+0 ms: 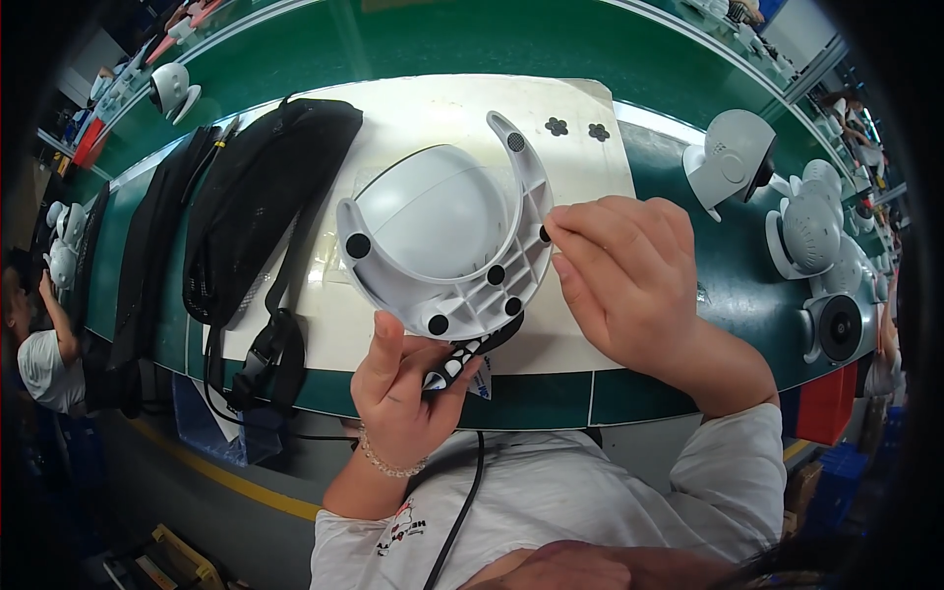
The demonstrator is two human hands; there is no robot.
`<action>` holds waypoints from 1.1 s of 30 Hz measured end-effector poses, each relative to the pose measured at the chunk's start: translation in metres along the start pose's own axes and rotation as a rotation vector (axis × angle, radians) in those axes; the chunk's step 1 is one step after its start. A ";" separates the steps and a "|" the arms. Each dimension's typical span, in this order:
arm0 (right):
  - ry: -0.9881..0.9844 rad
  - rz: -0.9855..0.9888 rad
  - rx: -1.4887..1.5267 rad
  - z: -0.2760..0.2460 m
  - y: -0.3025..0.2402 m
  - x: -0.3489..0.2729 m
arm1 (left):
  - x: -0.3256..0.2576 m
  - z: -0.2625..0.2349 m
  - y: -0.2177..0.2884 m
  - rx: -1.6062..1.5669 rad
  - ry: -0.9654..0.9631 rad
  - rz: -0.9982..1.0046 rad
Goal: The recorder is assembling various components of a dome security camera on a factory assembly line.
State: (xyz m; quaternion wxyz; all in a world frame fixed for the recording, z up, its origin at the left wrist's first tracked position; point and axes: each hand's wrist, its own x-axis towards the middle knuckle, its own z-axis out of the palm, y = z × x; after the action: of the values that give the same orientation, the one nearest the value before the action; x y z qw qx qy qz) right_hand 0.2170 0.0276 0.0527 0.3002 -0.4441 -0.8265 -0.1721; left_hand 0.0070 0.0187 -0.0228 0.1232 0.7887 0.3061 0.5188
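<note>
My left hand [403,388] grips a white dome camera [433,211] from below, by its U-shaped bracket [462,295], and also pinches a strip of black round stickers [462,359]. Several black round pads sit on the bracket's underside. My right hand [629,280] presses a fingertip against the bracket's right arm, where a small black pad [544,234] shows at the thumb and forefinger. The camera is held over a white mat [580,177] on the green bench. A black cable [462,511] hangs down toward my body.
A black mesh pouch with straps [261,206] lies left of the mat. Two black flower-shaped pads [577,129] lie on the mat's far right corner. Several white cameras [787,216] stand to the right, another white camera [172,90] far left. A person [39,344] sits at the left.
</note>
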 end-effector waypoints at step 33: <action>0.303 0.946 1.101 0.061 0.156 0.070 | 0.001 -0.019 -0.004 -0.218 -0.130 -0.026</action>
State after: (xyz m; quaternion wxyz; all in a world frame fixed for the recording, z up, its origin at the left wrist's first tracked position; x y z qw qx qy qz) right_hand 0.2975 0.1906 0.0549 0.6324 -0.5091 -0.4630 0.3556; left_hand -0.0108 0.0201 -0.0159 0.2346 0.7985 0.2496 0.4950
